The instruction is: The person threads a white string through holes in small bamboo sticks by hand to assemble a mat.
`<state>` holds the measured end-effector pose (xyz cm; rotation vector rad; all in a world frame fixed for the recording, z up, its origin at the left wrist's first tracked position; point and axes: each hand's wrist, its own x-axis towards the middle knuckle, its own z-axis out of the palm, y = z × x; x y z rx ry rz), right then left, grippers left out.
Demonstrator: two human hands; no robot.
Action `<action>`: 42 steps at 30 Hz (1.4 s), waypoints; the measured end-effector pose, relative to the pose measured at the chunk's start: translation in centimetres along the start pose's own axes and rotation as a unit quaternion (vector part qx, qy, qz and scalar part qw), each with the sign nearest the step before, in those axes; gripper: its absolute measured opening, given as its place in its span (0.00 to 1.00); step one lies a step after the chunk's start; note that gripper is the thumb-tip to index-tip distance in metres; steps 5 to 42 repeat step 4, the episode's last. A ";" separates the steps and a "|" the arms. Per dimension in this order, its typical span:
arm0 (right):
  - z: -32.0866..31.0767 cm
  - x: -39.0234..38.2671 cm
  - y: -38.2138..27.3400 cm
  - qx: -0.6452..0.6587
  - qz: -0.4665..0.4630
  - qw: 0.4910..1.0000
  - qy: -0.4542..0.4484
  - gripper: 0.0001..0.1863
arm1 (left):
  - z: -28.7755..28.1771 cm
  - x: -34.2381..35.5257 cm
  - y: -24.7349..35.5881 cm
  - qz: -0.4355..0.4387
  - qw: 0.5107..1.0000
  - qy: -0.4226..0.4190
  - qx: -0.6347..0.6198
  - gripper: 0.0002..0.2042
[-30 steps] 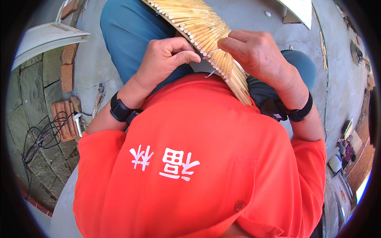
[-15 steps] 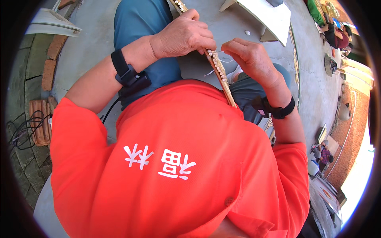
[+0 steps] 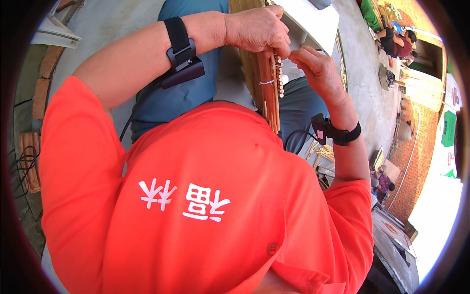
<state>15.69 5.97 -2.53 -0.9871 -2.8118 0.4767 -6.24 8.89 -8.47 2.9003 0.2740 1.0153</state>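
A mat of thin bamboo sticks, tied side by side with pale string, stands on edge over my lap. My left hand grips its upper part from the left. My right hand pinches a thin white string at the mat's right edge, by the round stick ends. Both wrists carry black bands with small devices. My orange shirt fills the lower half of the view.
Grey concrete ground lies around my blue-trousered legs. Bricks and black cables are at the left. A white panel lies ahead. At the right, a person in red sits near a brick wall, with loose sticks on the ground.
The fanned-out stick mat has turned edge-on and upright. My left hand rose to its top, and my right hand moved from gripping the mat to pinching the string.
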 end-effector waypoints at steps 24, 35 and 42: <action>0.1 -0.3 0.3 0.010 -0.003 1.000 0.012 0.07 | 0.2 0.4 0.5 -0.046 0.997 -0.054 0.018 0.05; 0.1 -0.3 0.3 0.010 -0.003 1.000 0.012 0.07 | 0.2 0.4 0.5 -0.046 0.997 -0.054 0.018 0.05; 0.1 -0.3 0.3 0.010 -0.003 1.000 0.012 0.07 | 0.2 0.4 0.5 -0.046 0.997 -0.054 0.018 0.05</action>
